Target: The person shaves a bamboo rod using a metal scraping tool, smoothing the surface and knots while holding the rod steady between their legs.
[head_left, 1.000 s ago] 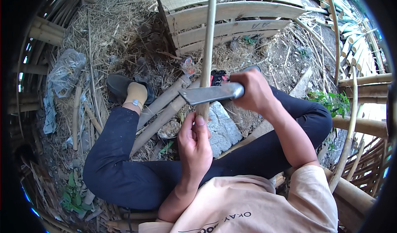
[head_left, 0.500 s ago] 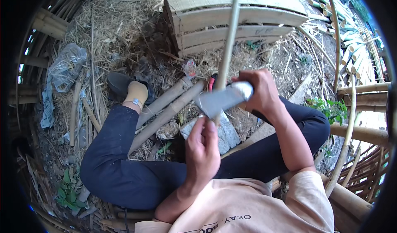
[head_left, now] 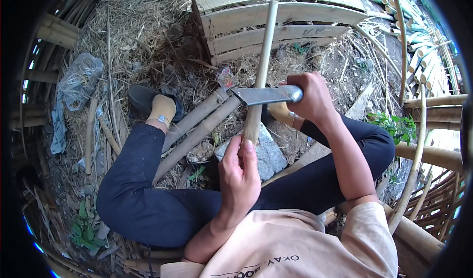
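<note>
My left hand [head_left: 240, 172] pinches the near end of a pale, slender stick [head_left: 266, 46] between thumb and fingers. The stick slants up and away from me, its far end in front of a slatted wooden crate. My right hand [head_left: 311, 95] is closed round the handle of a machete [head_left: 266, 95], whose handle the fist mostly hides. Its broad grey blade lies crosswise over the stick, a little beyond my left fingertips, pointing left. Whether the edge bites into the stick I cannot tell. Below the stick's near end sits a grey stone [head_left: 270, 155], between my bent legs.
The wooden crate [head_left: 315, 14] stands just ahead. Two thick bamboo poles [head_left: 199, 135] lie between my feet, beside a rock [head_left: 200, 152]. Crumpled clear plastic [head_left: 81, 81] lies left on straw. Bamboo rails [head_left: 428, 158] and stacked poles [head_left: 426, 56] flank the right.
The machete has moved away from me along the stick, from close by my left fingertips, and its blade is now level and sharper to see. The stick's lower part has shifted slightly left.
</note>
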{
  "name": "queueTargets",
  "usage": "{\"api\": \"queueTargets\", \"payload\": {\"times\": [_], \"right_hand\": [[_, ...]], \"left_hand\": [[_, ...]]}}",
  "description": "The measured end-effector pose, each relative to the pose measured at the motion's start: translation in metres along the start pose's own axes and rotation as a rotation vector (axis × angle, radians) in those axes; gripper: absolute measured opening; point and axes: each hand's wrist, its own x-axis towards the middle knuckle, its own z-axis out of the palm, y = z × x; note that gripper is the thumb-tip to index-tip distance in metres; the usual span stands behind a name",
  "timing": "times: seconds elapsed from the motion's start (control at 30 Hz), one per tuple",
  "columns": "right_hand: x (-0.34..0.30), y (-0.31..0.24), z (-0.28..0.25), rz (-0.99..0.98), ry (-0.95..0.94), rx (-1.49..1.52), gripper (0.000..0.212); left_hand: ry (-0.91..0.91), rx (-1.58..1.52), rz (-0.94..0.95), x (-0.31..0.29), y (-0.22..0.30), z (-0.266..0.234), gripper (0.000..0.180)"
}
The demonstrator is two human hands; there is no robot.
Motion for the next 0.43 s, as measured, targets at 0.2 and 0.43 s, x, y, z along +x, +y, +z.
{"api": "queueTargets", "payload": {"times": [0.2, 0.43], "right_hand": [[0.012, 0.007, 0.013, -0.036, 0.063, -0.018, 0.011], [0.028, 0.064, -0.033, 0.477, 0.226, -0.073, 0.026]], "left_hand": [[0.032, 0.055, -0.032, 0.007, -0.010, -0.005, 0.027], [-0.080, -0.105, -0.124, -0.007, -0.005, -0.009, 0.023]]}}
